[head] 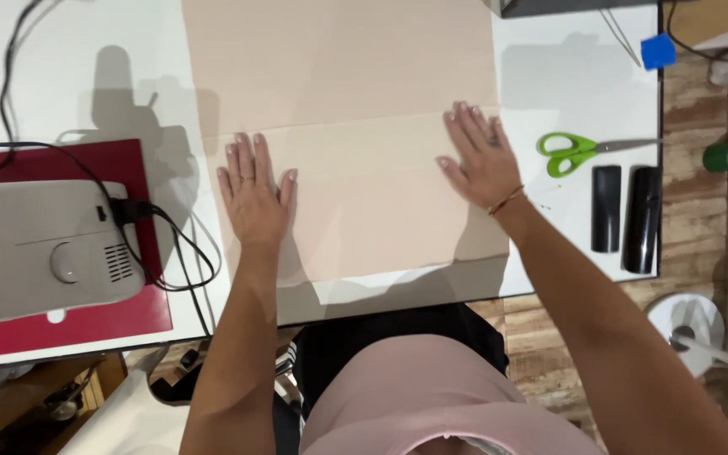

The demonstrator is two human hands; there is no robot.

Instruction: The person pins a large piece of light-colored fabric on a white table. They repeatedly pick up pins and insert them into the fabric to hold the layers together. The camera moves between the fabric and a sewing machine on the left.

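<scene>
A large piece of pale peach fabric [355, 76] lies on the white table [566, 76], its near part folded back over itself. My left hand [254, 194] rests flat on the left end of the folded layer, fingers spread. At the right end, near the fold's far edge, my right hand [482, 156] presses flat with its fingers apart. A thin bracelet circles the right wrist. Neither hand holds anything.
A grey sewing machine [35, 248] on a red mat [120, 316] stands at the left with a black cable [183, 253]. Right of the fabric lie green-handled scissors [579, 152], two black cylinders [625, 215] and a small blue object [657, 50].
</scene>
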